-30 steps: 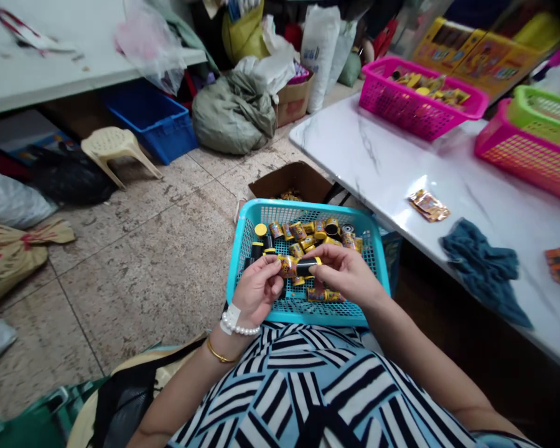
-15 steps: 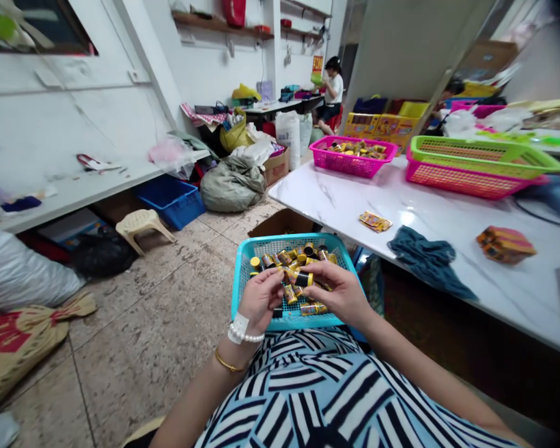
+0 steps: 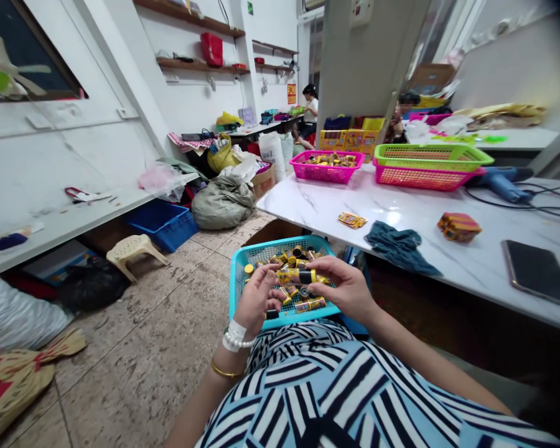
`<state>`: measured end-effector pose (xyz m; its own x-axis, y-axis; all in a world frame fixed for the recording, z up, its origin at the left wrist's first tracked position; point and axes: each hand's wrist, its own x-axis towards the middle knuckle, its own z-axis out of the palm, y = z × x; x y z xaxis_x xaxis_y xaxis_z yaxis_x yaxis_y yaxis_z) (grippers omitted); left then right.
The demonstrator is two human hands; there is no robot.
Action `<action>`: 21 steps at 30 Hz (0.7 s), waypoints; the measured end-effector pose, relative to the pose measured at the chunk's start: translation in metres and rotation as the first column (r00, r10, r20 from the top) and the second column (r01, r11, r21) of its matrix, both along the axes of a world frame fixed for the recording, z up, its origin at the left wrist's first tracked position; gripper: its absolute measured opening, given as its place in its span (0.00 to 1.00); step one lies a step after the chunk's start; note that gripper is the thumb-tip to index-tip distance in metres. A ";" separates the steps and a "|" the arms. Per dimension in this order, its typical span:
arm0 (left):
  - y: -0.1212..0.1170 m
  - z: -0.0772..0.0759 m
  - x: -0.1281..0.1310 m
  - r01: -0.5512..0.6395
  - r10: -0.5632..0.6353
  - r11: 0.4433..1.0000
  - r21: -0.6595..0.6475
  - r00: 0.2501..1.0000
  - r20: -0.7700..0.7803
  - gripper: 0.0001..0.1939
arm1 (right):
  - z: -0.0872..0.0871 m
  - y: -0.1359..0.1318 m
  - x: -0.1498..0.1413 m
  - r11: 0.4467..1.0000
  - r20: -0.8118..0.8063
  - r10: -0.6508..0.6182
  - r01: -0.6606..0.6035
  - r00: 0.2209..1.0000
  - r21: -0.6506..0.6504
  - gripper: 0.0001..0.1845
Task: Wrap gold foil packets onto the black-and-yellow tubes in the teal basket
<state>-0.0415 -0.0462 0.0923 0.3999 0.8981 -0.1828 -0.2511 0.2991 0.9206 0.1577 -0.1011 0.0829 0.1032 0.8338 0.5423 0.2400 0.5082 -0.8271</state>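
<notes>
Above the basket [image 3: 234, 283], right hand [image 3: 351, 289] half-curled; tube [image 3: 305, 276] in grip

Print on held tube [image 3: 295, 275] too small to read; tan sack [image 3: 30, 382] cut by left edge.

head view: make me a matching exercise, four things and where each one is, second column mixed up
Things
1. yellow-and-black tube
2. lime-green basket
3. cream stool
4. teal cloth

Places
A. on the floor, near the blue bin
B. crumpled on the white table
C. between the left hand and the right hand
D. stacked on a pink basket

Right pairs: 1-C, 2-D, 3-A, 4-B
</notes>
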 end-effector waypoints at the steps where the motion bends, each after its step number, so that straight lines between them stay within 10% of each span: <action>1: -0.001 0.000 0.000 0.055 -0.055 0.998 -0.011 0.998 -0.009 0.35 | 0.001 -0.001 0.000 1.000 0.048 0.001 -0.002 0.999 0.024 0.16; 21: 0.002 -0.018 0.005 0.082 -0.075 0.993 -0.084 0.993 0.090 0.26 | -0.014 0.007 -0.018 0.998 0.255 -0.040 0.027 0.966 0.055 0.17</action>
